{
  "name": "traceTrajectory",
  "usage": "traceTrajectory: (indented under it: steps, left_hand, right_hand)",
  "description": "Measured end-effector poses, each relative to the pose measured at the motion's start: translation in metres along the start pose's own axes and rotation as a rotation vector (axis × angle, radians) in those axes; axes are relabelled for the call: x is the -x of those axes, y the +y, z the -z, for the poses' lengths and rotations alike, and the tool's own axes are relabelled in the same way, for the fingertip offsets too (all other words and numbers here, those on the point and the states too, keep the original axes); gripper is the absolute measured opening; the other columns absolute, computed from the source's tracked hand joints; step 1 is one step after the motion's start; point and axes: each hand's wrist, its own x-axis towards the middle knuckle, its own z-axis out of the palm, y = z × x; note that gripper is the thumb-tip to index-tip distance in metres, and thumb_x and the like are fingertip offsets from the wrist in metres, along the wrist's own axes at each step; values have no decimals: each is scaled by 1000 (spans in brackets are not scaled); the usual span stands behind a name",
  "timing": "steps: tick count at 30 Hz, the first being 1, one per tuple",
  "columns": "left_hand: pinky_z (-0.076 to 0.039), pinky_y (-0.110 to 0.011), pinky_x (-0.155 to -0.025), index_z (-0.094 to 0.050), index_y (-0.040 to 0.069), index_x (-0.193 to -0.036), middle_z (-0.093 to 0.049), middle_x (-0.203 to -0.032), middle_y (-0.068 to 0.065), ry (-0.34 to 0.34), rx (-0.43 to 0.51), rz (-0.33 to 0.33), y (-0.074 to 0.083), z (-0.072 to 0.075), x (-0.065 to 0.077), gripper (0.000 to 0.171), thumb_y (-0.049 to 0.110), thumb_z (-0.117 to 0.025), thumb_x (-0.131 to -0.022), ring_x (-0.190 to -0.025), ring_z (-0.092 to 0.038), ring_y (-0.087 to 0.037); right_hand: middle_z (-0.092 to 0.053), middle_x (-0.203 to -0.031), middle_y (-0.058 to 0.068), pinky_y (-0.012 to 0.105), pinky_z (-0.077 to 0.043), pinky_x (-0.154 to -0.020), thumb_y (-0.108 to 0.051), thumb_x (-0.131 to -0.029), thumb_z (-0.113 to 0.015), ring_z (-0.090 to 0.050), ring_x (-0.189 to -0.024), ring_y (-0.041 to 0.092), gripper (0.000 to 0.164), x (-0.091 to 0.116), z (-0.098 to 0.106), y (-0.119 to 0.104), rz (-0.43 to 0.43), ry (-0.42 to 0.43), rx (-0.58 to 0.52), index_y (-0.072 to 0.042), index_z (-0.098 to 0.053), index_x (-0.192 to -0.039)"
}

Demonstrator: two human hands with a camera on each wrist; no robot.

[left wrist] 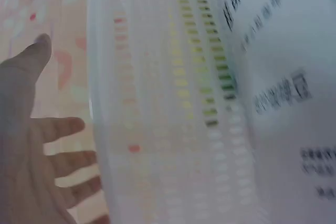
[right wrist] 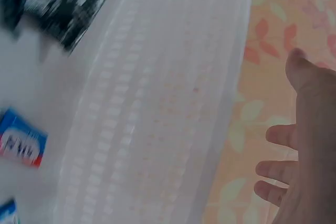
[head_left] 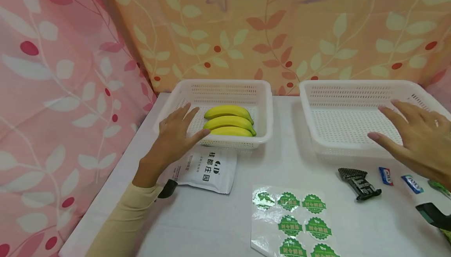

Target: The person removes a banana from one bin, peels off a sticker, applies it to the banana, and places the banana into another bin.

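Left hand (head_left: 176, 133) with fingers spread over a left white plastic basket (head_left: 229, 143), three yellow bananas (head_left: 230, 123) inside it, right hand (head_left: 419, 132) with fingers apart over a right white plastic basket (head_left: 347, 128), both baskets on a table (head_left: 278, 163)

Beige left sleeve (head_left: 125, 216), lightly creased; two black, curved wrist pieces (head_left: 167, 189).

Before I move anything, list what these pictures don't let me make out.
Head: the pouch's upper left part, covered by the left hand.
Head: part of the right basket, behind the right hand.
Head: the sticker sheet's lower end, cut off by the bottom edge.
Head: the green packet's far end, cut off by the right edge.
Left wrist: the pouch's small print, blurred.
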Motion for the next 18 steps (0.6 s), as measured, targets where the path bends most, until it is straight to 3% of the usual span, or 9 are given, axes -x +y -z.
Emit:
traceTrajectory:
  steps: [4, 8, 10, 14, 18]
  left_hand:
    - [-32, -76, -110, -55, 15, -155, -49, -163, -11, 193, 104, -1, -25, -3, 2, 67, 46, -71, -99, -147, -45, -43]
    - [-26, -78, -113, -62, 15, -149, -58, -155, -11, 284, 203, 48, -50, -6, 8, 57, 39, -74, -98, -146, -47, -41]
    - [-21, -80, -115, -62, 16, -149, -57, -157, -10, 270, 238, 87, -60, -6, 12, 57, 42, -72, -99, -149, -43, -41]
    - [-19, -79, -118, -56, 16, -155, -45, -167, -7, 162, 322, 162, -73, -6, 17, 64, 51, -67, -102, -156, -32, -42]
    - [-19, -76, -121, -54, 15, -156, -34, -173, -2, 92, 391, 171, -78, -6, 18, 66, 53, -64, -103, -159, -25, -42]
  right_hand:
    - [-28, -168, 31, 76, -2, -123, -53, -101, -57, -19, -155, 56, 79, -8, 8, -24, 61, 56, -113, 0, -41, -157]
    - [-41, -160, 31, 75, -8, -124, -37, -99, -68, -31, -148, 56, 66, -19, 15, -52, 120, 79, -266, 0, -51, -151]
    - [-46, -157, 29, 76, -15, -122, -31, -98, -72, -35, -145, 54, 62, -26, 18, -67, 158, 83, -339, -1, -55, -149]
    - [-55, -151, 21, 75, -34, -113, -27, -96, -77, -44, -141, 47, 55, -43, 23, -99, 216, 58, -444, -7, -62, -145]
    - [-60, -147, 17, 72, -42, -109, -30, -98, -77, -49, -142, 42, 48, -64, 25, -130, 227, -29, -505, -11, -67, -141]
